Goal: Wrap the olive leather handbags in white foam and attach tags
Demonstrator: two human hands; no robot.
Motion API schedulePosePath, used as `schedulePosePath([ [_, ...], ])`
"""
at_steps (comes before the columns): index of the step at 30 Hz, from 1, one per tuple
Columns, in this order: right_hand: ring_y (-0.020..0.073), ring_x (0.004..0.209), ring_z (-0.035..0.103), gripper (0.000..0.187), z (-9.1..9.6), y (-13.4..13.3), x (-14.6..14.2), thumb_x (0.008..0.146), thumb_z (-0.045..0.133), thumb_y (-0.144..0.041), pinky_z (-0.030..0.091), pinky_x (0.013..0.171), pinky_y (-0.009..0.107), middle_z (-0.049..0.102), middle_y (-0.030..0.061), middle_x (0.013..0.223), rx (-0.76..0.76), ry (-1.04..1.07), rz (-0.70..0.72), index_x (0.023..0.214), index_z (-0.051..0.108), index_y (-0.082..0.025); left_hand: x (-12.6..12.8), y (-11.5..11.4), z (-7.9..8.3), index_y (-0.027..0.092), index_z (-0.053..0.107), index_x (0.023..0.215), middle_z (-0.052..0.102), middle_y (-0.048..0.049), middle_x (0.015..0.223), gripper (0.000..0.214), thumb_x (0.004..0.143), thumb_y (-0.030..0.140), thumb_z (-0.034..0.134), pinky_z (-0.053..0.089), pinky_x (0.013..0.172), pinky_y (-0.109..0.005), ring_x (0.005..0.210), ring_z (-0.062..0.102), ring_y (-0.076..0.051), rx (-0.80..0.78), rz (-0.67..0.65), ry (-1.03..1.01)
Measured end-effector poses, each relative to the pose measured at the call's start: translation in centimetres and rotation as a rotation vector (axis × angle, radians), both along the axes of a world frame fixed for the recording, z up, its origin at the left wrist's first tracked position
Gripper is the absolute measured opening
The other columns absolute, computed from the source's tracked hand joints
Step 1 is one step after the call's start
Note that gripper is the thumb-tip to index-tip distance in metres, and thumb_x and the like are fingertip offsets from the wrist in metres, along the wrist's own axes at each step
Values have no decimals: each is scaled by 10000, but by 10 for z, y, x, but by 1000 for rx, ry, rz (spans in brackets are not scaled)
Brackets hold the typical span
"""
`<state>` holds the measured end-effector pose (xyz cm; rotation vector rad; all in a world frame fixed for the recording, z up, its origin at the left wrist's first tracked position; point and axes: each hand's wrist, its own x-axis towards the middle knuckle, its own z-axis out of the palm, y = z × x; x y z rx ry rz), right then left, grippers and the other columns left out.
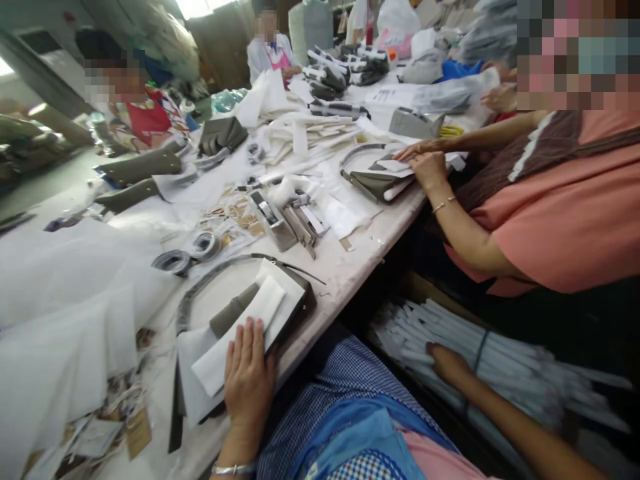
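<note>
Where the table's near left side begins, loose white sheets (pixel 85 360) lie spread, with brown tags (pixel 137 433) scattered just to their right. Next along, at the near edge, lies the grey-green bag (pixel 234 312), its wrapped handle (pixel 185 307) arching out on the far left side. My left hand (pixel 250 380) rests flat on the folded white pad (pixel 220 367) over it, fingers straight and gripping nothing. I judge the bag light and fairly soft, its smooth covering apt to slide, so I would steady it with a broad palm and lift by its body rather than the handle. Farther right, a co-worker's hands (pixel 423 167) touch another bag (pixel 367 185). Below the table at near right, my right hand (pixel 453 367) reaches among white strips (pixel 425 320) bundled by a dark band (pixel 481 350); I cannot tell whether its fingers hold any. They look light and easily bent, best taken singly near one end.
</note>
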<state>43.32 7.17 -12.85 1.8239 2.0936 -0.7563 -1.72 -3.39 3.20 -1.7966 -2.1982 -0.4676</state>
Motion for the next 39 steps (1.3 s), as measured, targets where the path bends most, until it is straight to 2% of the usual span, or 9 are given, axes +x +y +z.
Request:
schedulePosePath([
  [4, 312, 921, 716, 300, 32, 35, -24, 860, 462, -268, 546, 793, 416, 736, 135, 1003, 108, 118, -12, 1118, 598, -202, -4, 0, 0, 241, 110, 1557, 357, -129, 1552, 695, 970, 262, 480, 355, 1138, -520, 1426, 346, -313, -10, -8, 40],
  [8, 295, 1068, 669, 424, 118, 61, -83, 883, 544, -471, 506, 958, 432, 705, 116, 1142, 290, 681, -197, 1229, 550, -226, -7, -2, 7, 196, 132, 1558, 339, -142, 1559, 683, 956, 213, 455, 393, 1116, -502, 1423, 348, -323, -76, -36, 73],
  [12, 264, 1035, 684, 525, 186, 45, -141, 873, 606, -535, 532, 952, 421, 711, 100, 1135, 99, 1187, -342, 1295, 538, -233, -11, 0, 21, 107, 327, 1499, 386, -165, 1529, 627, 901, 178, 503, 433, 1096, -466, 1385, 411, -334, -194, -60, 108],
  [15, 287, 1050, 675, 512, 183, 11, -159, 865, 635, -529, 529, 962, 437, 728, 117, 1098, -185, 1169, -194, 1247, 624, -187, -15, 3, 35, 66, 418, 1440, 411, -177, 1511, 599, 860, 146, 545, 429, 1106, -430, 1362, 447, -320, -293, -76, 122],
  [18, 286, 1055, 666, 393, 159, -16, -163, 902, 615, -446, 523, 963, 430, 721, 93, 1126, -267, 1032, 221, 1208, 688, -211, -21, 8, 52, 80, 445, 1422, 444, -169, 1491, 579, 855, 133, 549, 452, 1087, -403, 1343, 475, -298, -376, -103, 88],
  [24, 227, 1064, 606, 359, 170, -12, -210, 955, 505, -172, 490, 937, 364, 677, 80, 1138, 418, 898, 734, 1253, 668, -288, -33, 21, 88, 120, 485, 1377, 508, -163, 1448, 507, 873, 141, 532, 469, 1067, -391, 1320, 508, -258, -519, -203, -73],
  [29, 206, 899, 592, 300, 190, -4, -283, 946, 557, -174, 436, 813, 345, 689, 47, 1017, 881, 814, 789, 1170, 707, -306, -37, 24, 96, 143, 499, 1368, 544, -142, 1422, 489, 881, 171, 542, 487, 1045, -384, 1292, 539, -250, -526, -223, -89],
  [35, 159, 733, 597, 266, 174, -6, -310, 925, 586, -154, 397, 680, 294, 691, 18, 886, 848, 756, 711, 1119, 722, -274, -37, 18, 93, 130, 477, 1393, 509, -153, 1450, 503, 895, 195, 521, 450, 1080, -390, 1328, 500, -249, -493, -201, -99],
  [39, 168, 732, 616, 263, 169, -5, -307, 900, 587, -120, 436, 691, 288, 696, 24, 900, 787, 742, 607, 1067, 734, -259, -38, 9, 89, 147, 421, 1439, 461, -144, 1493, 654, 868, 409, 601, 430, 1099, -409, 1367, 451, -274, -469, -201, -151],
])
